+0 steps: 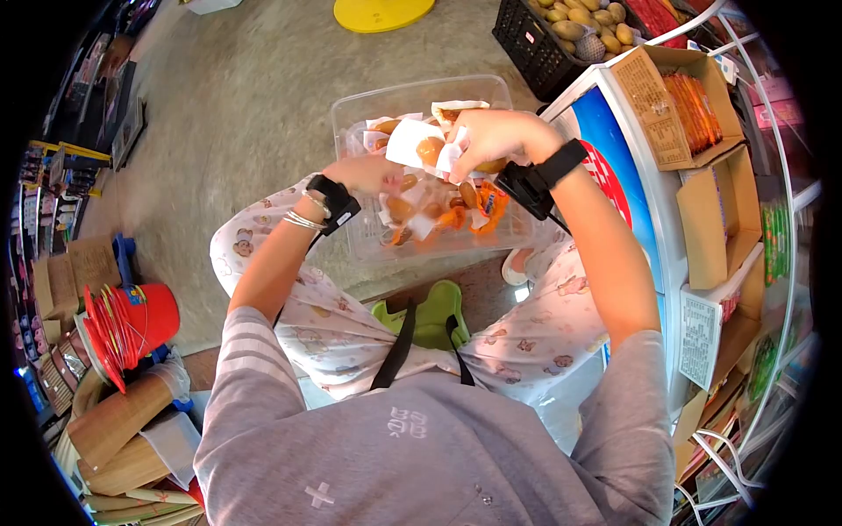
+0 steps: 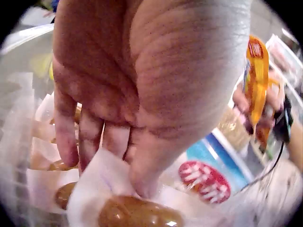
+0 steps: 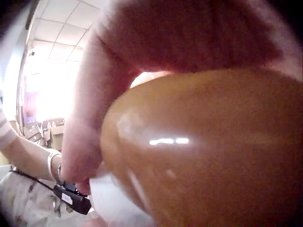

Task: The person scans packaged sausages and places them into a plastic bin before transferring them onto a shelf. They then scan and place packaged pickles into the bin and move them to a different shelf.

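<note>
In the head view my right hand holds a glossy brown oval item with white paper around it, above a clear plastic bin. The same kind of item fills much of the right wrist view, below my curled fingers. My left hand is just left of it, low over the bin; its fingertips are blurred. In the left wrist view my left hand pinches white paper between thumb and fingers, beside a brown item. An orange packet lies in the bin.
More paper-wrapped brown items fill the bin. A white freezer with open cardboard boxes stands at the right, near a black crate of yellow fruit. A red bucket is at the left, a yellow round object ahead.
</note>
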### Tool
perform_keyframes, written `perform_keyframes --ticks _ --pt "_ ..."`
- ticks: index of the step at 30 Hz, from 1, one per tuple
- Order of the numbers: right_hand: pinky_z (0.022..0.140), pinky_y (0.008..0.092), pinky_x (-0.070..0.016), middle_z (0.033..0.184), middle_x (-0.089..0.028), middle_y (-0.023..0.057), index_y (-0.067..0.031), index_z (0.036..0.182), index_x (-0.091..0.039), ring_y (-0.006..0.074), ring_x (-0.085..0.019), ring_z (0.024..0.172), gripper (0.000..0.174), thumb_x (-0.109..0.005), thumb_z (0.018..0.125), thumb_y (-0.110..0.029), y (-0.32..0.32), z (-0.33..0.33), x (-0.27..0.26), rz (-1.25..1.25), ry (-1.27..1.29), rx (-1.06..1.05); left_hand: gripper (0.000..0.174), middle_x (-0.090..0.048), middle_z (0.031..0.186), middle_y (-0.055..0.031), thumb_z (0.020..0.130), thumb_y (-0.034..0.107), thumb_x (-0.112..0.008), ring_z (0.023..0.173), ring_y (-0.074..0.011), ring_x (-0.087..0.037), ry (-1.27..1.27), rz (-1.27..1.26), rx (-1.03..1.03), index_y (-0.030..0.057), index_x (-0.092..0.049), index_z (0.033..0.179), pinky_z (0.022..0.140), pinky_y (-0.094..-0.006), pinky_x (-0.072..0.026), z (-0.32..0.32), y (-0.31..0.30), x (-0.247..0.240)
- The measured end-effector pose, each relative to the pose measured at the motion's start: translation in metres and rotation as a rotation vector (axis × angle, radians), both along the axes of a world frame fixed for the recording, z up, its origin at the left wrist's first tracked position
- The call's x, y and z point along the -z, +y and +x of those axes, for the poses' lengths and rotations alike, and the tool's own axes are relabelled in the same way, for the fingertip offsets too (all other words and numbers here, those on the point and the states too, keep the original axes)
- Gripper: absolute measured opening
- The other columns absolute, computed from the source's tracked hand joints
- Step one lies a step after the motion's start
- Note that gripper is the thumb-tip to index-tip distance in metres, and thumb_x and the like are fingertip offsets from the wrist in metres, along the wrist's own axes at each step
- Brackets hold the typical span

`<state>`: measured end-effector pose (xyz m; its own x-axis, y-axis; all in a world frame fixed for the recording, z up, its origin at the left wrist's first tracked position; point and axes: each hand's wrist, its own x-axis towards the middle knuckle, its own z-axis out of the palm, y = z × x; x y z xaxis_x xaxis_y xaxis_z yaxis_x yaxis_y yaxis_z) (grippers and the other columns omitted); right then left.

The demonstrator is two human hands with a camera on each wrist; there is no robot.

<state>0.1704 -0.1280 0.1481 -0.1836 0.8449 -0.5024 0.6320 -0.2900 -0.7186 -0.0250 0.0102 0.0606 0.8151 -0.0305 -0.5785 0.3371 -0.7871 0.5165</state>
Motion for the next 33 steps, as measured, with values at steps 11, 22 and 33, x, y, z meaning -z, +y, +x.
perform_keyframes --ticks 11,22,33 --pt "0.055 0.0243 -0.0451 0.076 -0.065 0.0078 0.0028 0.087 -0.063 0.0108 -0.058 0.061 0.021 -0.068 0.07 -0.01 -0.014 0.019 0.014 0.116 0.197 0.428 0.018 -0.059 0.073 -0.0115 0.065 0.013 -0.069 0.072 -0.0258 -0.058 -0.278 0.096 -0.062 0.0043 -0.056 0.073 0.062 -0.036 -0.0449 -0.003 0.026 0.016" --pt "0.053 0.024 -0.0438 0.073 -0.064 0.0066 0.003 0.084 -0.063 0.0099 -0.058 0.059 0.018 -0.066 0.072 -0.009 -0.015 0.013 0.023 0.221 0.132 0.406 0.015 -0.063 0.068 -0.011 0.065 0.021 -0.063 0.064 -0.026 -0.063 -0.227 0.663 0.023 0.0057 -0.064 0.068 0.053 -0.0356 -0.0491 -0.004 -0.005 0.034" --pt "0.052 0.025 -0.0435 0.068 -0.063 0.006 0.0022 0.084 -0.063 0.0107 -0.057 0.056 0.021 -0.067 0.069 -0.012 -0.016 0.014 0.024 0.259 0.047 0.388 0.021 -0.065 0.085 -0.0106 0.078 0.02 -0.051 0.077 -0.0247 -0.064 0.095 0.424 0.094 0.0093 -0.065 0.089 0.06 -0.036 -0.0489 -0.015 -0.067 0.017"
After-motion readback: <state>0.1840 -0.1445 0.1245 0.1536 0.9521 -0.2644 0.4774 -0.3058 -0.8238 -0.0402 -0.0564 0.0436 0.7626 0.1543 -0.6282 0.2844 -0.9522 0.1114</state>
